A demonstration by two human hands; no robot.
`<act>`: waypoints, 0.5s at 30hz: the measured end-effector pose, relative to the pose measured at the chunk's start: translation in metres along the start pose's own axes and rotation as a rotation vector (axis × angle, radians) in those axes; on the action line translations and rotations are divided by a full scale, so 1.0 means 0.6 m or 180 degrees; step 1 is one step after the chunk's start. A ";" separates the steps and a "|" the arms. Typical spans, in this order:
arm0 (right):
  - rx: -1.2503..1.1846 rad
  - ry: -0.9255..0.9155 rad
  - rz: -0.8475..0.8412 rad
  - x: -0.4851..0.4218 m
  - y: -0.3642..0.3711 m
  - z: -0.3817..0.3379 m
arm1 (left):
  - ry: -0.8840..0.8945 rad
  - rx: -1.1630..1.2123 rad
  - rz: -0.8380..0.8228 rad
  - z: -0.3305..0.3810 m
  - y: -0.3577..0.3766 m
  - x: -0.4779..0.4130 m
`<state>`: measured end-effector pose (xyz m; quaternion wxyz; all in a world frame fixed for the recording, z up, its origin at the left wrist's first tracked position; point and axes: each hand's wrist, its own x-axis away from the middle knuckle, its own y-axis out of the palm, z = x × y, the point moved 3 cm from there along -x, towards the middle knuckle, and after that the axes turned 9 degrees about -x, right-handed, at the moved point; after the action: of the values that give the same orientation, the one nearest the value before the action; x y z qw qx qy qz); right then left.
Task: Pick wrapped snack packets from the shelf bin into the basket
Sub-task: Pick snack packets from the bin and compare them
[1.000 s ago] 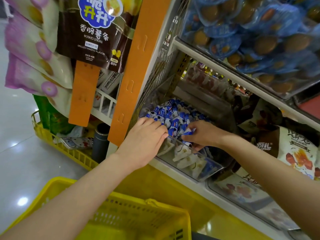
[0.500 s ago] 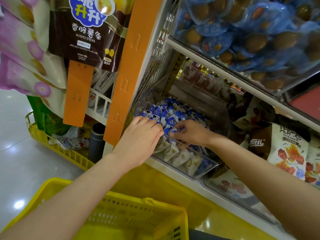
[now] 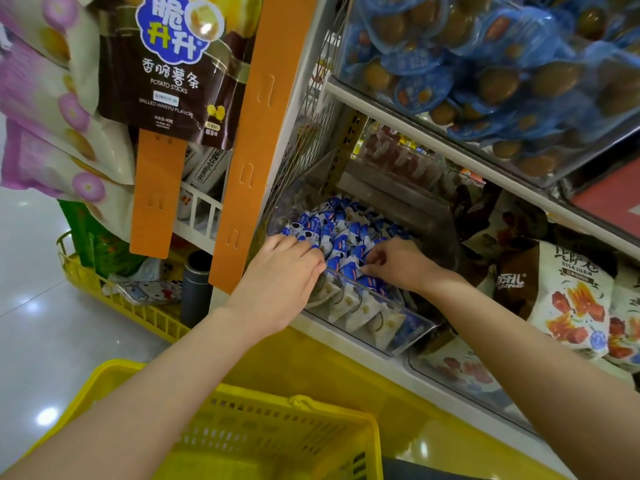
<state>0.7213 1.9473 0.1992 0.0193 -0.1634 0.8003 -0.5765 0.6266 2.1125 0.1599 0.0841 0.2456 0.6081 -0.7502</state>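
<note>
Both hands reach into a clear plastic bin (image 3: 398, 306) on a lower shelf, which is packed with blue-and-white snack packets (image 3: 341, 233). The packets stand close together in rows, and more of them show through the bin's transparent front wall.

The left hand (image 3: 280, 275) comes over the front left corner of the bin. Its fingers lie nearly straight and together, with the tips resting on the packets. It grips nothing that can be made out.

The right hand (image 3: 398, 265) is just beside it, over the middle of the bin. Its fingers are curled downward and pinch one of the packets near the front rim.

A yellow plastic basket (image 3: 242, 427) with slotted walls sits below the forearms, in front of the shelf unit's yellow base. None of the packets can be seen in the part of it that is in view.

On the shelf above, a second clear bin holds brown eggs in blue wrappers (image 3: 485, 74). To the right of the snack bin lie larger bags printed with red meat pieces (image 3: 571, 303).

On the left, a dark bag of potato sticks (image 3: 169, 71) hangs against an orange display strip (image 3: 252, 133). Below it, another yellow basket (image 3: 104, 296) stands on the glossy floor (image 3: 31, 323) with a dark cylindrical bottle (image 3: 197, 285) at its right end.
</note>
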 end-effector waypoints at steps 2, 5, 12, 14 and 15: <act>0.0059 0.0056 0.0014 0.001 -0.001 0.006 | 0.0004 0.0019 -0.0010 0.000 0.000 0.000; -0.0020 -0.0017 -0.0038 0.002 0.002 0.009 | 0.0003 -0.0012 0.0014 -0.001 0.002 -0.002; -0.0465 -0.0078 0.0779 0.021 -0.025 -0.006 | -0.0036 -0.0104 -0.0176 0.002 -0.006 -0.008; -0.0537 -0.0134 0.1316 0.043 -0.050 -0.017 | -0.0121 0.0026 -0.0379 0.006 -0.015 -0.014; -0.0655 -0.0231 0.1584 0.057 -0.063 -0.024 | -0.0210 0.0243 -0.0423 0.010 -0.021 -0.015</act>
<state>0.6946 1.9404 0.2444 0.1724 0.0167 0.8690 -0.4635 0.6277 2.1085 0.1761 0.0447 0.1828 0.5909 -0.7845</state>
